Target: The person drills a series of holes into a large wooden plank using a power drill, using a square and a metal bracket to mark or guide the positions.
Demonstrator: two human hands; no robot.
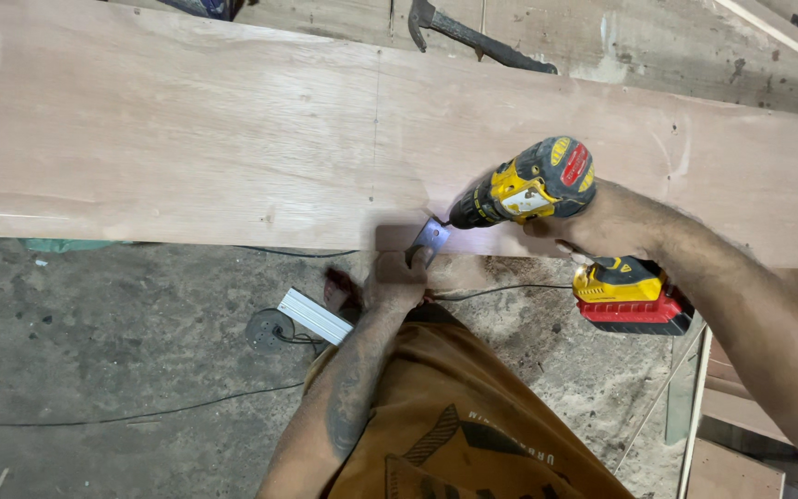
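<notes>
Fastening step, by the look of it: right hand (602,226) gripping yellow cordless drill (533,189), bit on the small metal bracket (429,238) at the plywood board (233,139) lower edge, frame centre. Left hand (397,277) pinches bracket in place. Next needs bracket kept flush, drill square.

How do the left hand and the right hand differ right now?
The right hand grips a yellow-and-black cordless drill; the left hand steadies a small metal bracket at the plywood board's edge. The right hand lies over the board; the left hand sits below its edge. Both meet at the bracket, where the drill's tip points.
</notes>
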